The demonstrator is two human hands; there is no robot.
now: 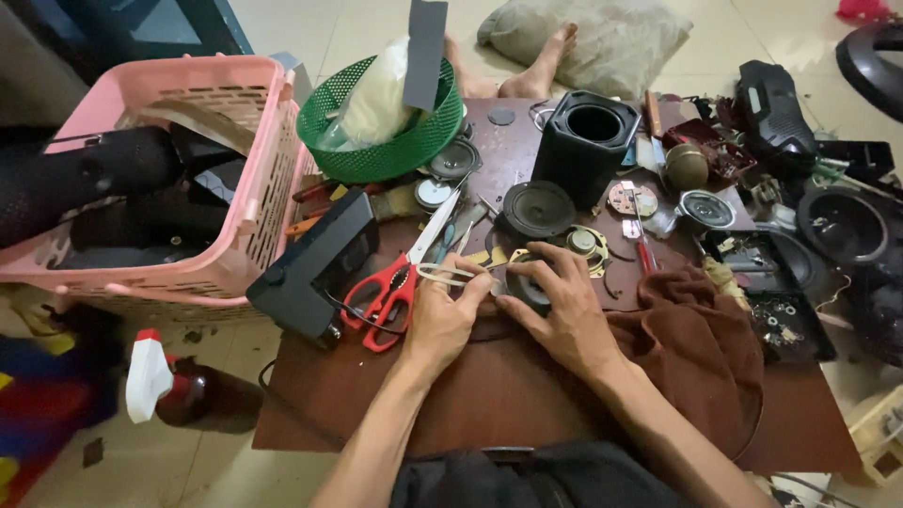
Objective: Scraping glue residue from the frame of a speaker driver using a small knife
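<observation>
Your left hand (pixel 442 315) pinched a thin pale ring (pixel 450 275) while your right hand (pixel 555 301) spread over the small speaker (pixel 525 287), steadying it beside the red scissors (pixel 400 282).

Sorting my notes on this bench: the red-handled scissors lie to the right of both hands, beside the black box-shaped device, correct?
Not quite. The head view shows the red-handled scissors lying to the left of both the left hand and the right hand, still beside the black box-shaped device.

Fingers (pixel 544 275) hide most of the small speaker (pixel 527 290).
</observation>
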